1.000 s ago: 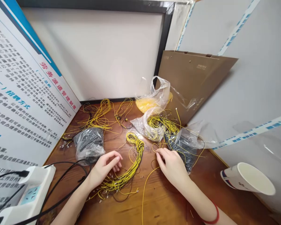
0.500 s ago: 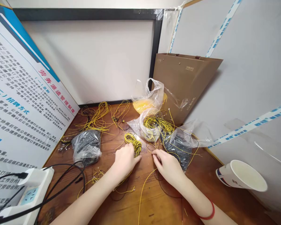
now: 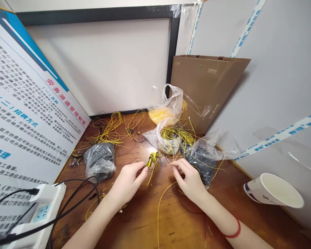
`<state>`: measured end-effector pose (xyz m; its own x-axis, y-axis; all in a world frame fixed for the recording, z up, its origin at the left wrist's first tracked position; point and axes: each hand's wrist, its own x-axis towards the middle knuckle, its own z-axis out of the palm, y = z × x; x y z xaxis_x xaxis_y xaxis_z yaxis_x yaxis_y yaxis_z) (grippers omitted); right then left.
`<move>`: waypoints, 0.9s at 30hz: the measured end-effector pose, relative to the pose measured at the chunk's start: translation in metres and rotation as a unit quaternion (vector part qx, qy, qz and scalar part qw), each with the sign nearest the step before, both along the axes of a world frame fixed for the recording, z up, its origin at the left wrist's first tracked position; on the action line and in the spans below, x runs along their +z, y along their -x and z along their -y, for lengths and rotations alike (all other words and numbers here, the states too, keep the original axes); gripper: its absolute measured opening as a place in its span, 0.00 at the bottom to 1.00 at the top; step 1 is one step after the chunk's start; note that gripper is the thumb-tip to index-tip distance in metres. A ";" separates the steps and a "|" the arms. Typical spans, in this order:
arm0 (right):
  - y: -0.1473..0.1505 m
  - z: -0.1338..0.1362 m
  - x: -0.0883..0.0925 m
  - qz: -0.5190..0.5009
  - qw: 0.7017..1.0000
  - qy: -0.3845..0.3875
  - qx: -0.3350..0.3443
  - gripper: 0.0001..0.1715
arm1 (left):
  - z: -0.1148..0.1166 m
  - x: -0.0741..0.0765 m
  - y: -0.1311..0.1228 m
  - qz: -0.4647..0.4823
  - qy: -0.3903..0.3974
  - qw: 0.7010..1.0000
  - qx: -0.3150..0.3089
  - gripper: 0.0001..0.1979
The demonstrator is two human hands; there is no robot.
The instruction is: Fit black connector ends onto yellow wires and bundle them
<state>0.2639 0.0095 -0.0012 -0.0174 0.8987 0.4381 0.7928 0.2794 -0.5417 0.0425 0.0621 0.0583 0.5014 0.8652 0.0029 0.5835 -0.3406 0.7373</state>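
Observation:
My left hand (image 3: 128,181) is closed on a bundle of yellow and black wires (image 3: 152,159), pinched between thumb and fingers. The bundle's looped end points up and right, and a strand end hangs below it. To the right, my right hand (image 3: 190,178) is in a pinch at a thin wire (image 3: 170,164); its fingertips partly hide the hold. Just beyond it lies a tangled heap of yellow and black wires (image 3: 178,135) on clear plastic. A single yellow wire (image 3: 158,207) curves from under the right hand toward the front edge.
Plastic bags of dark pieces lie left (image 3: 100,160) and right (image 3: 202,166). More yellow wires (image 3: 110,129) spread at the back left. A clear bag with yellow contents (image 3: 159,114), a brown paper bag (image 3: 204,90), a paper cup (image 3: 274,190) and a power strip (image 3: 48,218) surround the wooden table (image 3: 145,221).
My left hand has turned and drawn back slightly left; the wire bundle has tilted, its looped end now pointing up and right. My right hand has barely moved. The view has shifted slightly.

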 end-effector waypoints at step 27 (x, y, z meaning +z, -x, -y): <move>-0.027 -0.022 0.114 -0.197 0.968 0.124 0.096 0.10 | -0.016 0.008 0.047 0.023 0.237 0.967 -0.090 0.18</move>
<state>0.2906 0.0318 0.1128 -0.0699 0.9739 0.2162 0.4573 0.2239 -0.8607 -0.0040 0.0776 0.0665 0.6528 0.6738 -0.3463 0.5091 -0.0516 0.8592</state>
